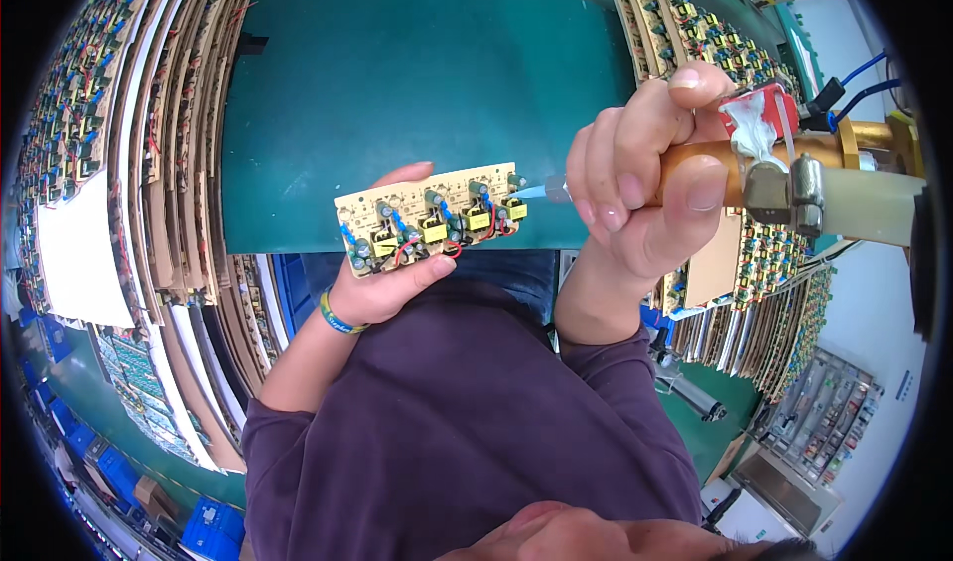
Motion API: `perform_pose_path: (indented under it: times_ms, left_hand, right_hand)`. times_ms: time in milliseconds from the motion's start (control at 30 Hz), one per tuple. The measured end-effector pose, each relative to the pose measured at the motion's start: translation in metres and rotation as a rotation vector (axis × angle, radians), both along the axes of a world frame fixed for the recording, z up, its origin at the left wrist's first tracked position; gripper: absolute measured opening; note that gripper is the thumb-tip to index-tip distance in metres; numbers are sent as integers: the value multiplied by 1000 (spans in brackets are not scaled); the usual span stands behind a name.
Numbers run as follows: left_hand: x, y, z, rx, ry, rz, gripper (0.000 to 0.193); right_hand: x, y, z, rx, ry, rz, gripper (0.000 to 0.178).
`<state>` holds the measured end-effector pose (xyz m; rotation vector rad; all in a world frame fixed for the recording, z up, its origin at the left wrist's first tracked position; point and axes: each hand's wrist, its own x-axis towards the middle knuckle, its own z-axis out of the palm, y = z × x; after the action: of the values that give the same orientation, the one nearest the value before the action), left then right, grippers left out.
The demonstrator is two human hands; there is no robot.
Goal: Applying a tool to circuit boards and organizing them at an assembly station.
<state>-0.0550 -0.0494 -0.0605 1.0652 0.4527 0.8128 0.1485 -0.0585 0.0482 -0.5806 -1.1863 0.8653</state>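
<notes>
My left hand (382,288) grips a tan circuit board (407,209) by its left part, thumb along the near edge and fingers mostly hidden behind it. Yellow transformers, blue parts and red and black wires stand on the board, which is held up, slightly tilted. My right hand (645,164) is wrapped round a copper-coloured glue dispensing gun (695,164) with a red switch (762,114) smeared with white paste. Its pale blue nozzle (534,193) points left, with the tip at the board's right end; whether it touches cannot be made out.
A green work table (417,74) lies beyond my hands. Tall stacks of circuit boards with cardboard sheets rise at the left (179,144) and right (695,35). Blue cables (866,89) and a pale hose (879,204) run from the gun to the right. Blue bins (213,526) stand lower left.
</notes>
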Motion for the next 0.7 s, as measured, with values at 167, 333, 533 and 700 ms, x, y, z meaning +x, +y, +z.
perform_pose_path:
  times_ms: [167, 333, 533, 700]
  left_hand:
    - [-1, -1, -1, -5, -2, 13, 75]
    - [-2, -1, -1, 0, 11, 14, 75]
    - [-3, -2, -2, -8, 13, 23, 75]
    - [-2, 0, -6, 20, 25, 1, 74]
  right_hand:
    - [-1, 1, -1, 7, 8, 7, 49]
    - [1, 0, -2, 14, 9, 12, 49]
    - [1, 0, 0, 9, 17, 15, 53]
    - [2, -2, 2, 8, 49, 47, 60]
